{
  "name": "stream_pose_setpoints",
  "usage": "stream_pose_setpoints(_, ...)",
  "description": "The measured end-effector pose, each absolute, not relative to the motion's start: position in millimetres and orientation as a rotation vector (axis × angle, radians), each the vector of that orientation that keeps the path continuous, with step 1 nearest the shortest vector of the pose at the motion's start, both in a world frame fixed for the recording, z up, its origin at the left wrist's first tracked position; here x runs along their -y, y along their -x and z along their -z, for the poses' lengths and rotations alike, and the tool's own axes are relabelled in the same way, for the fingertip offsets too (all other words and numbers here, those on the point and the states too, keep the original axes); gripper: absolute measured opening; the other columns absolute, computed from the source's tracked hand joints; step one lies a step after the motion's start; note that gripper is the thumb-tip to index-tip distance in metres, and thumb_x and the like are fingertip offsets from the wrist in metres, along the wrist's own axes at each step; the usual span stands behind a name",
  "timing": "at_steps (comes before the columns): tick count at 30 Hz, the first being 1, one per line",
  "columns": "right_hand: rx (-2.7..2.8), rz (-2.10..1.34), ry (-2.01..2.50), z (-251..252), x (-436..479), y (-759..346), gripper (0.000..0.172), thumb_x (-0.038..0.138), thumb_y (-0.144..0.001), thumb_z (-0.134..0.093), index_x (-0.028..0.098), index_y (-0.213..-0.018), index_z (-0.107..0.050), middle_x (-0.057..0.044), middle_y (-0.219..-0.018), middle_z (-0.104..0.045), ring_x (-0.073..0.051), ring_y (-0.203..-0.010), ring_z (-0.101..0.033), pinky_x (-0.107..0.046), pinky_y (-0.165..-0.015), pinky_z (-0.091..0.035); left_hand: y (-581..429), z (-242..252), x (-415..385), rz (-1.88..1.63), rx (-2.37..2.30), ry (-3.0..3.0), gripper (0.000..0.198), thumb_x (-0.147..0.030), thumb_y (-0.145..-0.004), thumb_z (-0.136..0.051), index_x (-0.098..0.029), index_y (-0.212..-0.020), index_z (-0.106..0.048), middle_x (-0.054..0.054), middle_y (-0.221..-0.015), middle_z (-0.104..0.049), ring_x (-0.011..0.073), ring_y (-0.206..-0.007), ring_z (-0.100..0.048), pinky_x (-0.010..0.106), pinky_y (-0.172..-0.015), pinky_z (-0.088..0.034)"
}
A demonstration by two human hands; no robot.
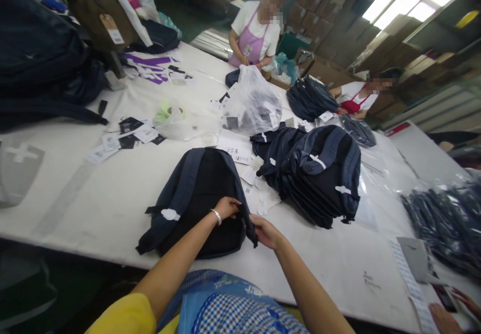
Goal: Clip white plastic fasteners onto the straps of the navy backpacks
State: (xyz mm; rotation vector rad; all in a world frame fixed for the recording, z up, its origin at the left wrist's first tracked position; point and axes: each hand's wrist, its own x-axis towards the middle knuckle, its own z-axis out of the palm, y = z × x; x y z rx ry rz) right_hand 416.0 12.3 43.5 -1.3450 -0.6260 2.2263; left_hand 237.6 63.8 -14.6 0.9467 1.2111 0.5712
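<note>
A dark navy backpack (pixel 210 188) lies on the white table in front of me, its black back panel and shoulder straps facing up. Around its left strap sits a white wrap (pixel 170 214). My left hand (pixel 227 208), with a bracelet at the wrist, pinches the right shoulder strap (pixel 244 208) from the inner side. From the outer side my right hand (pixel 265 231) grips the same strap near its lower end. The fingertips of both hands are partly hidden by the strap.
Stacked navy backpacks (pixel 319 168) with white strap wraps stand to the right. Paper tags (pixel 128 136) lie at left, near a large dark bag (pixel 41 58). A clear plastic bag (pixel 255 98) lies farther back. Two co-workers (pixel 255 33) stand across the table; bagged goods (pixel 447 218) lie far right.
</note>
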Motion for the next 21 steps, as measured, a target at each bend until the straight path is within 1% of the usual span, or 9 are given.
stream_pose_setpoints(2,0.501,-2.259,1.317,-42,-14,-424,0.022,0.031,-0.077,-0.068,0.018,-0.094,-0.062,-0.002,-0.084,-0.065,-0.010,-0.068,-0.058,-0.019,-0.057,-0.045,-239,13,-67,-0.555,-1.202,-0.981,0.024,-0.020,-0.065,-0.072,-0.011,-0.088,-0.072,0.006,-0.069,-0.070,0.0161,-0.059,-0.065,0.024,-0.052,-0.052)
stream_pose_setpoints(4,0.440,-2.263,1.345,-39,-15,-430,0.021,0.031,-0.079,-0.066,0.017,-0.095,-0.062,-0.003,-0.087,-0.066,-0.010,-0.068,-0.059,-0.020,-0.058,-0.046,-239,13,-69,-0.562,-1.202,-1.021,0.024,-0.021,-0.063,-0.074,-0.013,-0.086,-0.074,0.005,-0.072,-0.072,0.0179,-0.065,-0.066,0.026,-0.058,-0.053)
stream_pose_setpoints(8,0.489,-2.221,1.379,-39,-14,-427,0.021,0.034,-0.080,-0.067,0.018,-0.091,-0.062,-0.003,-0.085,-0.065,-0.013,-0.075,-0.062,-0.028,-0.073,-0.051,-240,11,-66,-0.628,-1.252,-1.071,0.016,-0.018,-0.060,-0.072,-0.016,-0.077,-0.074,0.006,-0.079,-0.073,0.0228,-0.084,-0.067,0.029,-0.077,-0.050)
stream_pose_setpoints(10,0.582,-2.204,1.398,-43,-12,-420,0.024,0.038,-0.078,-0.069,0.019,-0.092,-0.062,-0.002,-0.084,-0.066,-0.015,-0.078,-0.062,-0.030,-0.076,-0.051,-241,12,-63,-0.668,-1.295,-1.067,0.009,-0.017,-0.061,-0.070,-0.015,-0.070,-0.072,0.009,-0.080,-0.073,0.0262,-0.090,-0.066,0.031,-0.081,-0.048)
stream_pose_setpoints(13,0.802,-2.114,1.485,-46,-9,-408,0.033,0.046,-0.076,-0.069,0.017,-0.091,-0.064,-0.003,-0.081,-0.067,-0.016,-0.075,-0.062,-0.028,-0.071,-0.049,-241,14,-59,-0.728,-1.335,-1.018,0.006,-0.019,-0.063,-0.069,-0.013,-0.064,-0.070,0.014,-0.080,-0.072,0.0310,-0.093,-0.065,0.033,-0.080,-0.048)
stream_pose_setpoints(15,0.920,-2.035,1.543,-46,-6,-401,0.039,0.050,-0.074,-0.069,0.016,-0.092,-0.066,-0.004,-0.081,-0.068,-0.017,-0.073,-0.061,-0.027,-0.069,-0.048,-238,16,-56,-0.757,-1.330,-0.964,0.007,-0.019,-0.064,-0.070,-0.012,-0.062,-0.069,0.016,-0.078,-0.072,0.0314,-0.090,-0.065,0.033,-0.076,-0.050)
stream_pose_setpoints(18,0.966,-1.963,1.586,-45,0,-393,0.047,0.055,-0.071,-0.068,0.015,-0.095,-0.068,-0.006,-0.085,-0.070,-0.019,-0.076,-0.062,-0.028,-0.069,-0.048,-228,15,-46,-0.785,-1.292,-0.856,0.012,-0.016,-0.061,-0.074,-0.012,-0.071,-0.069,0.012,-0.077,-0.073,0.0260,-0.082,-0.067,0.028,-0.070,-0.052)
stream_pose_setpoints(19,0.961,-1.948,1.584,-45,2,-392,0.048,0.055,-0.071,-0.068,0.016,-0.098,-0.068,-0.006,-0.088,-0.070,-0.019,-0.078,-0.063,-0.028,-0.071,-0.048,-225,13,-40,-0.789,-1.286,-0.812,0.016,-0.017,-0.062,-0.073,-0.013,-0.077,-0.069,0.011,-0.079,-0.073,0.0234,-0.079,-0.068,0.027,-0.067,-0.053)
stream_pose_setpoints(21,0.947,-1.931,1.550,-46,6,-389,0.050,0.054,-0.072,-0.068,0.017,-0.106,-0.067,-0.007,-0.096,-0.070,-0.021,-0.086,-0.063,-0.031,-0.078,-0.049,-221,5,-23,-0.770,-1.287,-0.732,0.019,-0.026,-0.072,-0.069,-0.013,-0.086,-0.068,0.011,-0.079,-0.073,0.0201,-0.072,-0.068,0.027,-0.062,-0.054)
